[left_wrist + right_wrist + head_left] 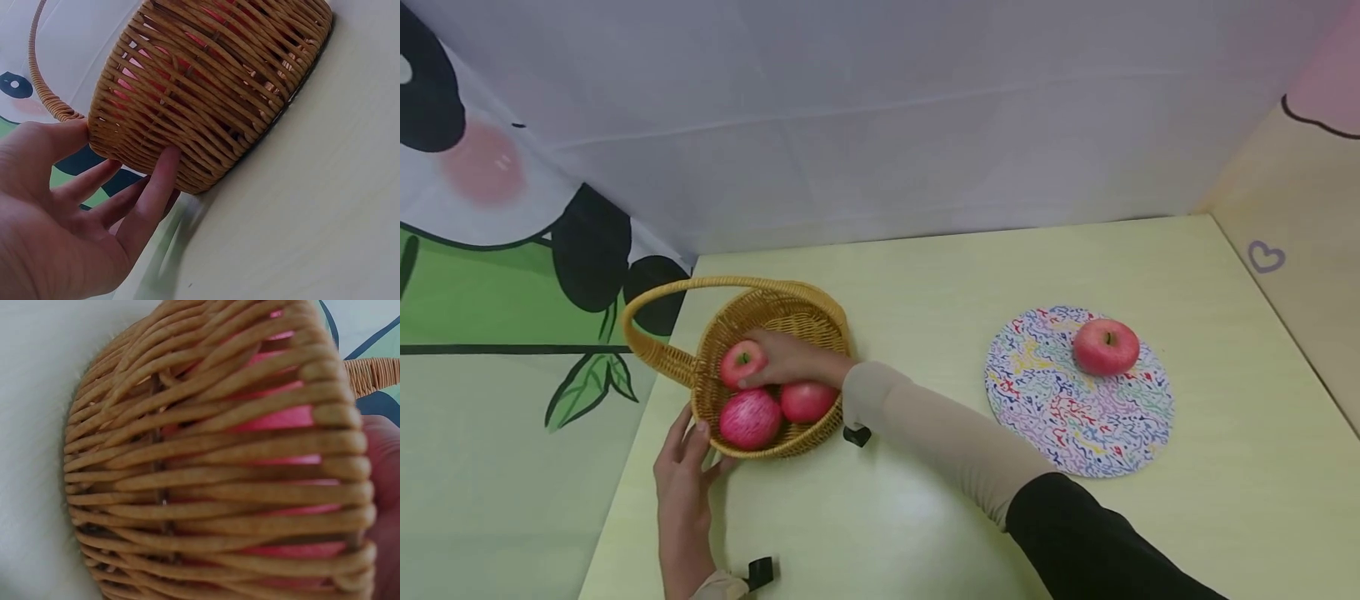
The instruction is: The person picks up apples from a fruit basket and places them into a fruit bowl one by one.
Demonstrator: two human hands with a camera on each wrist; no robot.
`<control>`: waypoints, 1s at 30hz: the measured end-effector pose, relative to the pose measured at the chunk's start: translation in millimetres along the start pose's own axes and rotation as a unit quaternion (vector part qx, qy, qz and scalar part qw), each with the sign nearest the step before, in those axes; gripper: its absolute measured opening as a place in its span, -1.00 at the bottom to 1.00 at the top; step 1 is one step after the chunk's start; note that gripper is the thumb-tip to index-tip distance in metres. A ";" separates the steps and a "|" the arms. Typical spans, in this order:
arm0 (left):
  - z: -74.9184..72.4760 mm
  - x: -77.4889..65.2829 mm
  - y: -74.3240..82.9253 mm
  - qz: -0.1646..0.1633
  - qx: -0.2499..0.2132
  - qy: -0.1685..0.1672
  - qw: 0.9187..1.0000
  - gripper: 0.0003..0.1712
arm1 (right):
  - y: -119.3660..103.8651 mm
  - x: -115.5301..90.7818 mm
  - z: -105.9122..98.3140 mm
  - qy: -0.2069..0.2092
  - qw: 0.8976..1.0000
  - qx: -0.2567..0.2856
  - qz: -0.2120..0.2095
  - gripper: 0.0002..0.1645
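A wicker basket with a tall looped handle sits at the left of the table and contains several red apples. My right hand reaches over its rim and holds an apple between thumb and fingers. A streaky pink-red apple and another red apple lie below that hand. In the right wrist view the woven wall hides most of this hand. My left hand touches the basket's near left side from outside, its fingers spread along the weave in the left wrist view.
On the right of the pale table, a round mat with colourful squiggles bears one red apple. A white cloth backdrop rises behind the table, and a cartoon-printed sheet lies to the left.
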State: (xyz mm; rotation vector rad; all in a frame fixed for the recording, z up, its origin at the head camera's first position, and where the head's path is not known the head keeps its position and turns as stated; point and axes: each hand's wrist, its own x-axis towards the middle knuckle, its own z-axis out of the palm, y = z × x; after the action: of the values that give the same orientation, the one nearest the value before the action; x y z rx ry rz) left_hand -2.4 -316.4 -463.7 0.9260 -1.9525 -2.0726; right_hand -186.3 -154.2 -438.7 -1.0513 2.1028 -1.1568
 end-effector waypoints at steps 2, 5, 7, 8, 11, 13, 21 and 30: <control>0.6 0.2 -0.1 0.002 0.001 -0.002 1.000 -0.37 | 0.6 -0.4 -1.1 0.000 1.000 0.003 -0.004 -0.15; 0.5 0.5 -0.4 0.001 0.003 -0.004 1.000 -0.36 | -0.7 -1.4 -2.8 -0.006 1.000 0.010 -0.005 -0.15; 0.1 0.7 -0.8 -0.001 0.003 -0.005 1.000 -0.36 | -0.8 -1.4 -3.2 -0.009 1.000 0.014 -0.007 -0.13; 0.0 0.8 -0.9 -0.002 0.003 -0.004 1.000 -0.36 | -0.6 -1.2 -3.1 -0.011 1.000 0.017 -0.007 -0.13; -0.2 1.0 -1.3 -0.002 -0.003 -0.003 1.000 -0.37 | 1.2 -0.8 -2.8 -0.012 1.000 0.028 -0.007 -0.13; 0.1 1.3 -1.4 -0.001 -0.005 -0.002 1.000 -0.37 | 2.8 -0.8 -2.5 -0.009 0.999 0.033 -0.007 -0.13; -0.1 0.8 -1.6 -0.002 -0.001 -0.005 1.000 -0.37 | 7.6 -1.0 -1.2 0.006 1.000 0.027 0.007 -0.11; 0.7 -2.2 -0.4 0.003 0.001 -0.005 1.000 -0.37 | 4.7 -2.0 -1.7 0.040 0.999 -0.002 0.020 -0.09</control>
State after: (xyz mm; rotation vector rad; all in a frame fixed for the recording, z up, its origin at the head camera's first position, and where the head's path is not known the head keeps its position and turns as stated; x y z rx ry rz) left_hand -0.8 -314.7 -463.4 0.9101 -1.9598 -2.0779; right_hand -188.2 -150.2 -441.7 -0.9761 2.1786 -1.1943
